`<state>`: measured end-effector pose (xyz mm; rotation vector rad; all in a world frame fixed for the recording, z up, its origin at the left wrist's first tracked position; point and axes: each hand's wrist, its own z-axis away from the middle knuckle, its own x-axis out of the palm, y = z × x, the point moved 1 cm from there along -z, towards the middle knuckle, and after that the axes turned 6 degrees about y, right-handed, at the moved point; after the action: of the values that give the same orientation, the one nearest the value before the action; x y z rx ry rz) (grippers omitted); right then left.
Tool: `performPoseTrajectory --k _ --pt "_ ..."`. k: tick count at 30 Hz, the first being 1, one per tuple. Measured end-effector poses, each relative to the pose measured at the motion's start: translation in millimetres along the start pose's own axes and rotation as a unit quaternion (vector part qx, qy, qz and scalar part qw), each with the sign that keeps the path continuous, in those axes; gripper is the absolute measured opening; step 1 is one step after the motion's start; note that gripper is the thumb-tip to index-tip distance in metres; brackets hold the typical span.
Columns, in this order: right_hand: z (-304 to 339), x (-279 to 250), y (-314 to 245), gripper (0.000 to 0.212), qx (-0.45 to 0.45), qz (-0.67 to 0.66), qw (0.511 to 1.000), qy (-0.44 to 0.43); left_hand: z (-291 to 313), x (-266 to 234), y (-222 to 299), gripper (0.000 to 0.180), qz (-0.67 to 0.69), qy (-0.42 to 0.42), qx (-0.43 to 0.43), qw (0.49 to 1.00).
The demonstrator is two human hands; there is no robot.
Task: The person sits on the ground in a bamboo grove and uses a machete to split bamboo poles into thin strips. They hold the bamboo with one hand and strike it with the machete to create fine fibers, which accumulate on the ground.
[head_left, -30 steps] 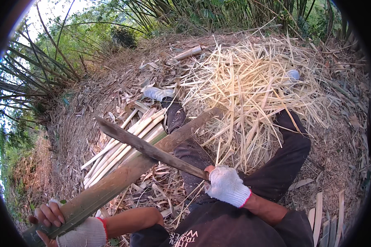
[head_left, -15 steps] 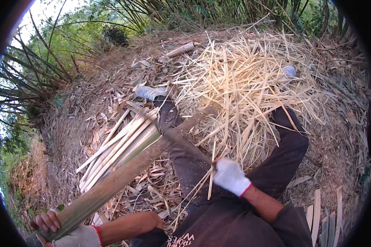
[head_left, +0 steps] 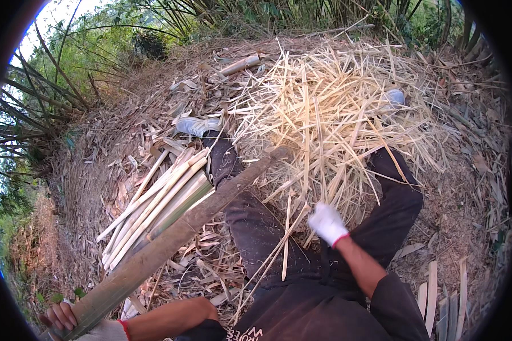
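Note:
A long split bamboo pole [head_left: 170,236] slants from the lower left across my left thigh, its far end near the pile of shavings. My left hand [head_left: 62,318], in a white glove with bare fingertips, is wrapped round its near end. My right hand [head_left: 327,223], in a white glove with a red cuff, is closed in a fist above my lap, apart from the pole. The long dark knife it held a moment ago hardly shows now; its blade is blurred or hidden. A few thin bamboo strips [head_left: 286,244] lie across my left thigh.
Pale bamboo shavings [head_left: 330,108] are heaped between and beyond my feet. A bundle of split bamboo slats [head_left: 156,207] lies left of my left leg. More slats [head_left: 432,295] stand at the lower right. Dry leaf litter [head_left: 114,159] covers the ground, with bamboo clumps behind.
My right hand has moved down and slightly right, away from the pole, and the blade that crossed the pole is gone from there. My left hand keeps its hold.

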<state>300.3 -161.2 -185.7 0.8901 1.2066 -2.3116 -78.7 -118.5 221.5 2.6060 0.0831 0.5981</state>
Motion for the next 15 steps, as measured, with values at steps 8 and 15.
performPoseTrajectory --k 8,15 --pt "42 -29 -66 0.018 -0.296 -0.003 0.954 0.058 5 37 -16 0.036 0.053 -0.041 0.005 0.998" --pt "-17 -4 9 0.029 -0.027 -0.007 0.999 -0.016 6 47 -12 0.031 0.049 -0.037 0.014 0.998"
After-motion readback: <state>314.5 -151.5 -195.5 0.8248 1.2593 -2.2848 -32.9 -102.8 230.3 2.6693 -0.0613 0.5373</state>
